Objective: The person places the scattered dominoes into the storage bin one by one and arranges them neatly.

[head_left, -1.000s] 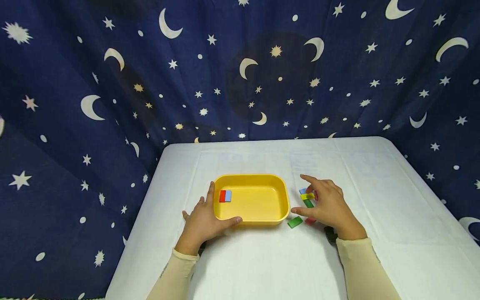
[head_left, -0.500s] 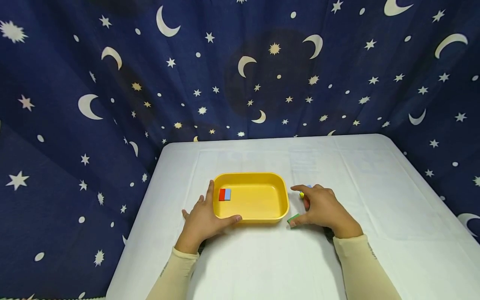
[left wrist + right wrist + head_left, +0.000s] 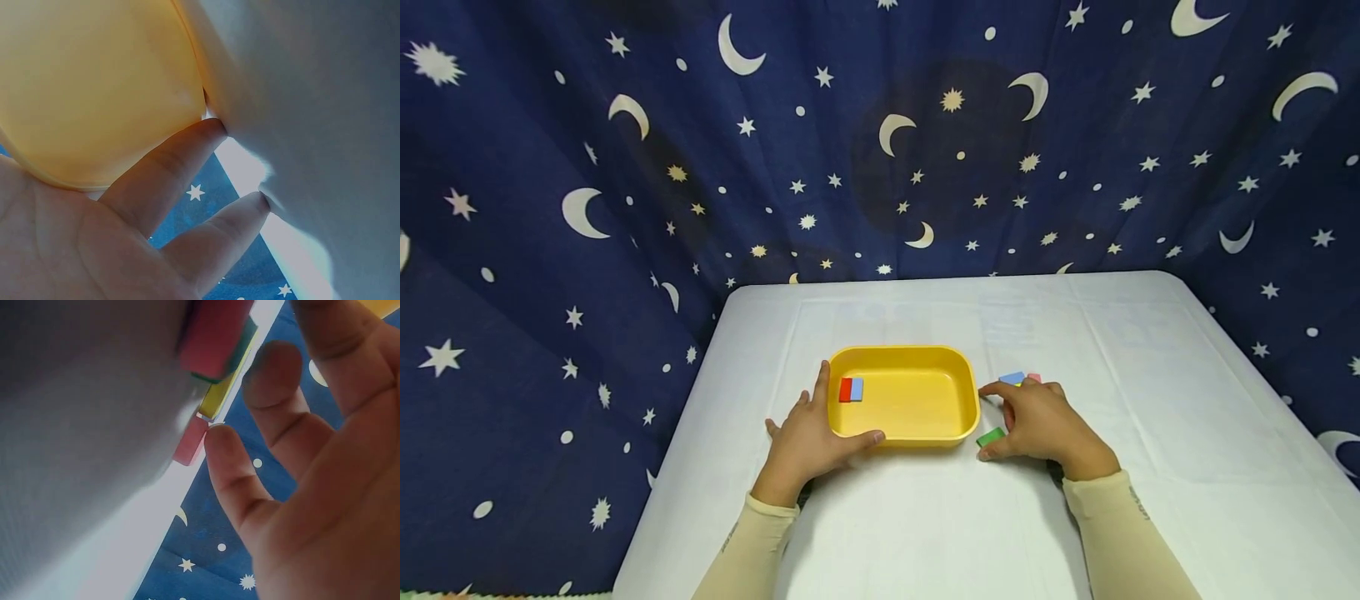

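Note:
A yellow plastic tray [image 3: 917, 412] stands on the white table, with a red block [image 3: 846, 390] and a light blue block [image 3: 857, 390] lying side by side at its left end. My left hand [image 3: 801, 450] rests against the tray's near left corner, index finger along the left side and thumb at the front edge. Spread over small loose blocks beside the tray is my right hand [image 3: 1039, 425]; its thumb lies by a green block [image 3: 991, 436] and its index fingertip near the right rim. Between those fingers no block shows. The right wrist view shows a red block [image 3: 215, 337] near the fingers.
Beyond the right hand lie a blue block [image 3: 1012, 377] and a pink block [image 3: 1034, 377], partly covered. A yellow block [image 3: 219, 397] shows in the right wrist view. A dark blue curtain [image 3: 850, 167] with moons and stars hangs behind the table [image 3: 910, 517].
My right hand has lowered and moved left over the loose blocks, its thumb coming beside the green block. The left hand and tray have stayed in place.

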A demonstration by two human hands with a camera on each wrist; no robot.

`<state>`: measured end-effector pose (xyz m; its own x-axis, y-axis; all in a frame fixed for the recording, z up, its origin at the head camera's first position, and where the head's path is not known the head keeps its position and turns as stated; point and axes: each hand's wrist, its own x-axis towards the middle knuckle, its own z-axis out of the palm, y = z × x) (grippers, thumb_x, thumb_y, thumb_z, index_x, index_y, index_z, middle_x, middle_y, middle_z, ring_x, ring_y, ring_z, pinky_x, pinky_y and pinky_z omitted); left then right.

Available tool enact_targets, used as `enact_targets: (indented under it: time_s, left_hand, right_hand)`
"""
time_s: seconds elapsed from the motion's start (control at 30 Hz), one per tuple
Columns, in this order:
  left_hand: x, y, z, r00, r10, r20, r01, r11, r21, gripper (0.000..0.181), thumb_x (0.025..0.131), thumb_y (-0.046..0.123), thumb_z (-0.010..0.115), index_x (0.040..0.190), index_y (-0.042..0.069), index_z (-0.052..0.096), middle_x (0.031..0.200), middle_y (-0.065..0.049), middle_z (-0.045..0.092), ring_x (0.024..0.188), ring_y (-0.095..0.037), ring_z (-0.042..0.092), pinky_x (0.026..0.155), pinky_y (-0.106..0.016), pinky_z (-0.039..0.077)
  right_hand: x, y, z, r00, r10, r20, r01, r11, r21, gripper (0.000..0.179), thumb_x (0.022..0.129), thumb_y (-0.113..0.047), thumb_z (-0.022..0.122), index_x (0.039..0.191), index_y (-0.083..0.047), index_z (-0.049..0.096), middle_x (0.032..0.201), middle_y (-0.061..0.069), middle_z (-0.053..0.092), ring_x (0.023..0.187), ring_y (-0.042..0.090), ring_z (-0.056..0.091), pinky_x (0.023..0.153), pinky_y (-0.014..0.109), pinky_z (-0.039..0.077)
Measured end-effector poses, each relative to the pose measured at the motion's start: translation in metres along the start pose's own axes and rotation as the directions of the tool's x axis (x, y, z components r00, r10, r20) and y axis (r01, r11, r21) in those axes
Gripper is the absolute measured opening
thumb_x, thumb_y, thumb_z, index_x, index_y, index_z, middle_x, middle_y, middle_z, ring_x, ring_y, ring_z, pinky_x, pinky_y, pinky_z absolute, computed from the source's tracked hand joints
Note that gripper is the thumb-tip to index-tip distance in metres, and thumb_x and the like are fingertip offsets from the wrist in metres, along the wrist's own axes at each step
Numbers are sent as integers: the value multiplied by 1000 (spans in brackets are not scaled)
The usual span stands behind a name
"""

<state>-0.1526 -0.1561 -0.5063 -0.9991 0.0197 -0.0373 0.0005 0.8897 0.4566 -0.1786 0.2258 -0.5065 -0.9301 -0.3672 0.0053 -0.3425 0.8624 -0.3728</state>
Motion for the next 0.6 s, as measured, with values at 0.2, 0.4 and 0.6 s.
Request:
enact_targets:
  time_s: [0.2,0.4,0.6]
  left_hand:
    - [0,0,0,1000,0,4,0,1000,12,152,52,110,52,171,33,-2,150,-16,58,146,-35,47,100,-94,14]
    - [0,0,0,1000,3,-1,-3,1000,13,152,53,110,53,172,31,1,150,-17,57,144,-36,49,99,-94,13]
    - [0,1,1,1000,1,7,-1,1000,17,151,53,109,53,171,33,-2,151,-16,57,146,-36,47,99,-94,13]
  right_hand:
    - [0,1,2,1000,-8,-14,9,1000,29,95,53,-67,99,130,-20,69,68,-17,54,70,11,47,86,44,31]
    - [-1,2,2,999,-15,-35,16,999,32,86,58,-59,100,128,-20,69,71,-17,55,72,11,46,85,44,30]
    - [-1,1,2,998,-31,-51,32,999,22,81,61,-53,100,129,-20,69,74,-15,57,74,11,46,86,46,30]
